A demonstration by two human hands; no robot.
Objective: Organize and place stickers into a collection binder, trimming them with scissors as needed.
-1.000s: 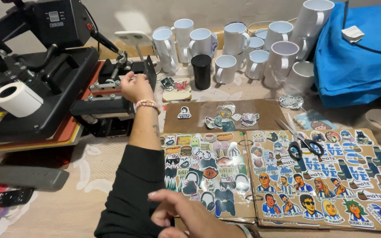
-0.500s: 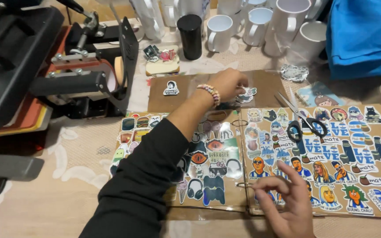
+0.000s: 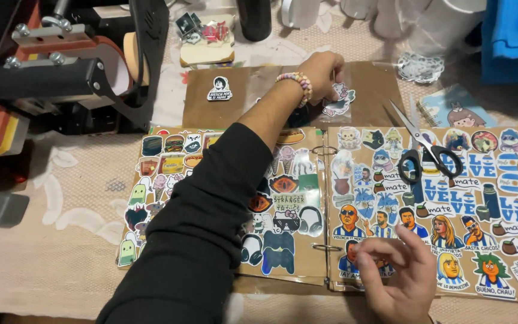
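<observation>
While the left hand [image 3: 324, 71] pinches a thin, floppy sticker [image 3: 338, 99] on the brown sheet [image 3: 244, 96] near the table's far edge, the right hand [image 3: 400, 276] hovers loosely curled, holding nothing, over the sticker album [image 3: 307, 264]; the sticker looks light and easily creased, best lifted by its edge.

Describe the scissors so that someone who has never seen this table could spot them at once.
Start at the open ring binder of sticker pages in the middle of the table. On its right-hand page, near the top, lie the scissors, blades pointing up-left toward the brown paper sheet. Their black handles and bare metal blades are the only tool among flat, colourful stickers.
</observation>
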